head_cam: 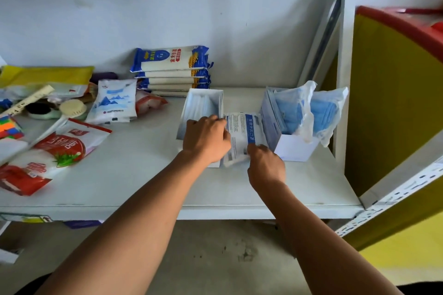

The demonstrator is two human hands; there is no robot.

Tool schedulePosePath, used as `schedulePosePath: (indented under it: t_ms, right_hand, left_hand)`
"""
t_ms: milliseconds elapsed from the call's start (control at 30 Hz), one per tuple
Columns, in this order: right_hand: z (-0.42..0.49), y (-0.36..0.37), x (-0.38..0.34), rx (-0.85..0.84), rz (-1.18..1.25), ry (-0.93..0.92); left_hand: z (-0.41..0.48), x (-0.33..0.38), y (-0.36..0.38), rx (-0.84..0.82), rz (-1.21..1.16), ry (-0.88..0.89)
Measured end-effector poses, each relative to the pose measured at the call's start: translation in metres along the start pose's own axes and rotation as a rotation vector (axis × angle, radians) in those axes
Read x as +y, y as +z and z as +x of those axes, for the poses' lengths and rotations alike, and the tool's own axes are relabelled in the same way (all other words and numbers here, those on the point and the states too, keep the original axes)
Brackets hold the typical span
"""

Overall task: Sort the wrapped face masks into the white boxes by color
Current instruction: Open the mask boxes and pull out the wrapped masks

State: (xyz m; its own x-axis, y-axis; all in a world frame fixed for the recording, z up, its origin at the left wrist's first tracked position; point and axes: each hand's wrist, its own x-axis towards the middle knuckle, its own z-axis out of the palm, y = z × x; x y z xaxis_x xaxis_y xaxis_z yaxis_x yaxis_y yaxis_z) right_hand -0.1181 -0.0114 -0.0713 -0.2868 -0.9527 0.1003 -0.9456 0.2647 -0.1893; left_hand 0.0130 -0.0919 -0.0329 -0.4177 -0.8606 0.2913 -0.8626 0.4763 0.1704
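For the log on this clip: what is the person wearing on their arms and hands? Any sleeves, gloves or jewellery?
Nothing visible. Both arms are bare down to the frame's lower edge, with no sleeves. The left hand and right hand are ungloved, and neither wrist carries a watch or band. The fingers are partly hidden, so rings cannot be ruled out.

Person: 2 forearms in view, both bare for their whole visible length. Left hand (206,137) and right hand (266,165) bare. Dark clothing (413,290) shows at both lower frame corners; garment type indeterminate.
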Motion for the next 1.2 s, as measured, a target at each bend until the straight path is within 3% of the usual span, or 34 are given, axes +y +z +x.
schedulePosePath:
  t_ms: [133, 167, 200, 267, 333, 367, 467, 567, 700, 833, 900, 1033, 1200]
  right_hand:
    - [0.005, -0.018, -0.002, -0.142, 0.071, -0.036]
    - [0.006, -0.027, -0.003, -0.114, 0.144, -0.066]
    - [0.005, -0.038, -0.005, -0.016, 0.233, -0.104]
    - [0.011, -0.059, -0.006, 0.395, 0.332, -0.163]
    - [0.02, -0.081, 0.001, 0.749, 0.255, -0.052]
    - [0.025, -0.092, 0.006, 0.784, 0.204, 0.067]
    - [0.039, -0.112, 0.025, 0.532, 0.175, 0.358]
    - [0.046, -0.116, 0.036, 0.413, 0.221, 0.358]
    - [0.038, -0.145, 0.034, 0.685, 0.245, 0.293]
    - [0.028, -0.174, 0.015, 0.898, 0.531, 0.275]
    - [0.033, -0.159, 0.006, 0.847, 0.726, 0.314]
    - [0.032, -0.09, -0.007, 0.485, 0.969, 0.456]
    - [0.009, -0.024, -0.017, 0.271, 0.991, 0.64]
  left_hand:
    - [-0.003, 0.004, 0.003, 0.075, -0.002, 0.008]
    - [-0.002, 0.005, 0.003, 0.081, -0.01, -0.001]
    - [-0.001, 0.007, 0.003, 0.084, -0.015, -0.013]
    - [0.001, 0.008, 0.001, 0.1, -0.004, -0.048]
    - [0.003, 0.008, -0.001, 0.162, 0.005, -0.072]
    - [0.003, 0.009, -0.001, 0.202, 0.0, -0.075]
    - [0.006, 0.013, -0.003, 0.233, -0.064, -0.089]
    - [0.008, 0.018, -0.005, 0.211, -0.139, -0.124]
    - [0.011, 0.016, -0.003, 0.164, -0.159, -0.136]
    - [0.014, 0.019, -0.006, 0.181, -0.241, -0.137]
    - [0.014, 0.023, -0.01, 0.208, -0.367, -0.2]
    - [0.018, 0.03, -0.018, 0.211, -0.54, -0.296]
    - [0.015, 0.025, -0.013, 0.128, -0.388, -0.271]
